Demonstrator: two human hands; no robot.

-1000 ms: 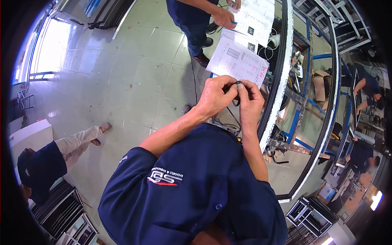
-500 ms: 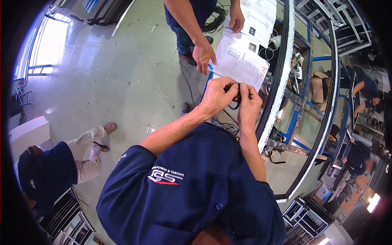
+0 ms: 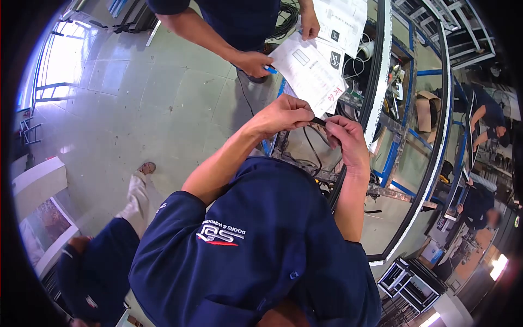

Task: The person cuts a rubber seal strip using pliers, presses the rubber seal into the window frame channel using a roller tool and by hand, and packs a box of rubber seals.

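Note:
In front of my chest, my left hand [image 3: 286, 116] and my right hand [image 3: 348, 143] pinch a thin black strip [image 3: 318, 121] between them. A short stretch of it shows between the fingertips. Both hands are closed. Just beyond them lie printed sheets [image 3: 310, 68] with red handwriting at one corner. A co-worker's hand [image 3: 255, 64] holds a blue pen [image 3: 271, 69] at the edge of the sheets, and their other hand [image 3: 310, 24] rests on the papers.
A long black frame [image 3: 379, 82] with white edging stands to the right over a blue metal rack [image 3: 389, 163]. A cardboard box [image 3: 427, 111] sits in the rack. Other people are at the lower left and far right. Coiled cable [image 3: 286, 22] lies beyond.
My hands have moved apart, drawing the black strip out between them. The co-worker's pen hand moved left and the top sheet turned. The person at lower left has shifted down and right.

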